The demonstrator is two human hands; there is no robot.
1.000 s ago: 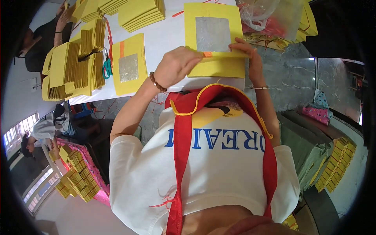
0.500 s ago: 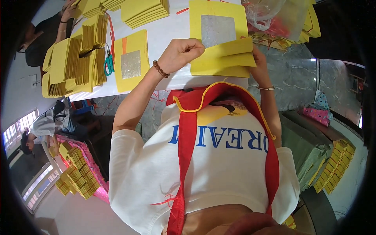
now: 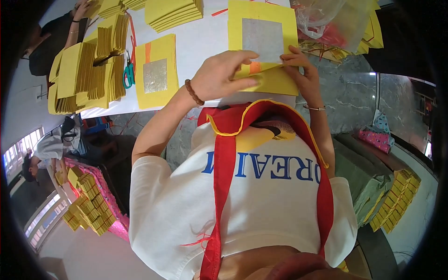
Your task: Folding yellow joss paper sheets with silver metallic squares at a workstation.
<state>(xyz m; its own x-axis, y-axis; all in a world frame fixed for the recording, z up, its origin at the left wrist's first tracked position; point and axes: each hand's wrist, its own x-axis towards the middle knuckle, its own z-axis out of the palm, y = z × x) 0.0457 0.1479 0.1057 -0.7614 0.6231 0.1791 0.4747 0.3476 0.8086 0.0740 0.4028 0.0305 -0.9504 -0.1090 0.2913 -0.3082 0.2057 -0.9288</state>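
Observation:
A stack of yellow paper sheets (image 3: 290, 28) with a silvery-grey square panel (image 3: 262, 36) lies on the white-covered table in front of me. Its near part is folded, and a short orange strip (image 3: 255, 68) shows by the fold. My left hand (image 3: 225, 74) is over the left of this fold, thumb and fingers spread apart with nothing gripped. At the right end of the raised yellow edge is my right hand (image 3: 303, 70), its bent fingers and thumb around the paper's edge. Left of them lies another yellow stack (image 3: 171, 67) with an orange strip and a silvery square.
Bundles of folded yellow paper (image 3: 77, 70) stand at the table's left, beside teal-handled scissors (image 3: 129, 74). A clear plastic bag (image 3: 322, 18) rests at the right. A co-worker's hand (image 3: 81, 8) shows far left. Wrapped yellow bundles (image 3: 396, 200) stand at right.
My left hand has gone from closed to spread, moving slightly right and down. The lifted yellow folds have come down flatter, and an orange strip now shows. My right fingers have moved over the edge.

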